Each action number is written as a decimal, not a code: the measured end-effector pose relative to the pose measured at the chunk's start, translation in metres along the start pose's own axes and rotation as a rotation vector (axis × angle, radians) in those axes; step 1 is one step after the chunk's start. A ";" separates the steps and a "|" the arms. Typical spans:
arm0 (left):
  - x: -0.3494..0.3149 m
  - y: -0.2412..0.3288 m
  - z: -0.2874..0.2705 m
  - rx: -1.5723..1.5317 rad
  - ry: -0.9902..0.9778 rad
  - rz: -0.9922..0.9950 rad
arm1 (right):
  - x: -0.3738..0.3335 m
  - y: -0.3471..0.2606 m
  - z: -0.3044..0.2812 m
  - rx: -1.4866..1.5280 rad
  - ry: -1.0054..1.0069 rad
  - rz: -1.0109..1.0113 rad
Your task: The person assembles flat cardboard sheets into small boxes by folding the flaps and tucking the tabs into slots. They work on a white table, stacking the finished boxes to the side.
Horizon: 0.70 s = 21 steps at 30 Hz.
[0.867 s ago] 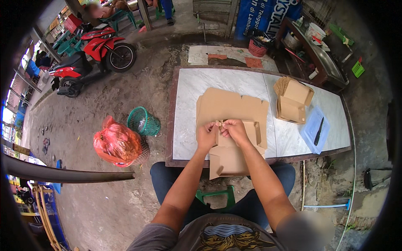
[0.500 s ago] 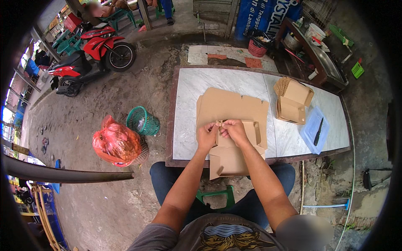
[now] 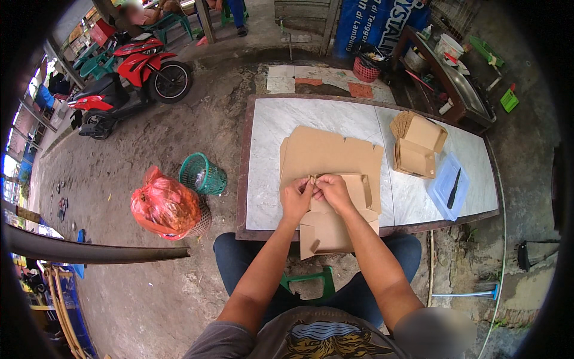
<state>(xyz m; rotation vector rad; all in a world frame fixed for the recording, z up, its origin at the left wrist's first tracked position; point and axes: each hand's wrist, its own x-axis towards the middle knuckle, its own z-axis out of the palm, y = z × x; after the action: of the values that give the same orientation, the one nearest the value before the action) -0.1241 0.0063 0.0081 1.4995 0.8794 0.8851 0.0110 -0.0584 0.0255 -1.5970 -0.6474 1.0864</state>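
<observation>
A partly folded brown cardboard box [image 3: 347, 194] lies in front of me, one end walled up and its lid panel [image 3: 327, 230] hanging over the table's near edge. My left hand [image 3: 296, 198] pinches the box's far left corner, where a small folded flap stands between thumb and fingers. Close beside it, touching the same corner, my right hand [image 3: 333, 190] has its fingers closed on the cardboard. Under the box is a stack of flat cardboard sheets [image 3: 329, 149]. Fingertips partly hide the corner fold.
Folded cardboard boxes [image 3: 418, 143] stand nested on the right of the tiled table [image 3: 272, 119]. Near them a black knife [image 3: 454, 188] rests on a translucent bluish plastic lid [image 3: 443, 179]. Left on the floor are a green basket [image 3: 203, 173] and a red bag [image 3: 164, 203]; a red motorbike [image 3: 134, 78] is farther off.
Both hands stay at the box's far left corner. The fingers have shifted slightly, with the left thumb now pressed more upright against the fold.
</observation>
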 end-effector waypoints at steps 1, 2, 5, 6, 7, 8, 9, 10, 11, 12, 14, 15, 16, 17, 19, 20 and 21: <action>0.000 -0.001 0.000 -0.009 -0.007 0.004 | 0.000 0.000 0.001 -0.010 0.001 -0.001; 0.000 -0.003 0.000 -0.019 -0.013 0.007 | 0.000 0.000 0.002 -0.021 0.001 -0.003; -0.002 0.000 0.001 -0.038 -0.014 0.017 | -0.001 0.002 0.003 -0.021 0.004 -0.015; -0.002 0.000 0.000 -0.042 -0.007 0.021 | -0.002 0.001 0.005 0.015 0.010 -0.003; -0.002 0.001 0.000 -0.012 0.015 0.037 | -0.004 0.000 0.007 0.050 0.016 0.010; -0.002 0.001 0.000 0.018 0.036 0.053 | -0.005 -0.001 0.010 0.086 0.022 0.022; -0.002 0.001 0.001 0.046 0.057 0.070 | -0.006 0.000 0.011 0.118 0.032 0.015; -0.002 0.002 0.001 0.059 0.055 0.060 | -0.006 0.002 0.013 0.151 0.042 0.008; -0.002 0.002 0.001 0.072 0.053 0.051 | -0.007 0.004 0.015 0.183 0.052 0.002; -0.001 0.001 0.001 0.086 0.054 0.041 | -0.006 0.005 0.016 0.171 0.059 -0.008; 0.000 -0.003 0.002 0.056 0.064 0.042 | -0.005 0.008 0.018 0.146 0.074 -0.028; 0.001 -0.004 0.003 0.041 0.067 0.041 | -0.004 0.009 0.018 0.140 0.080 -0.033; 0.001 -0.005 0.003 0.035 0.064 0.035 | -0.004 0.010 0.019 0.134 0.086 -0.039; 0.001 -0.006 0.003 0.029 0.061 0.029 | -0.003 0.010 0.019 0.128 0.093 -0.045; 0.001 -0.006 0.002 0.029 0.073 0.032 | -0.003 0.011 0.019 0.121 0.088 -0.052; 0.001 -0.006 0.003 0.035 0.088 0.041 | -0.003 0.011 0.019 0.117 0.086 -0.056; 0.002 -0.007 0.003 0.041 0.102 0.051 | -0.003 0.011 0.019 0.121 0.081 -0.054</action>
<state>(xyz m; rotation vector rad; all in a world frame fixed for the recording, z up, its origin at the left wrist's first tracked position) -0.1206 0.0072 0.0011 1.5290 0.9416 0.9935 -0.0087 -0.0558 0.0154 -1.5031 -0.5574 0.9973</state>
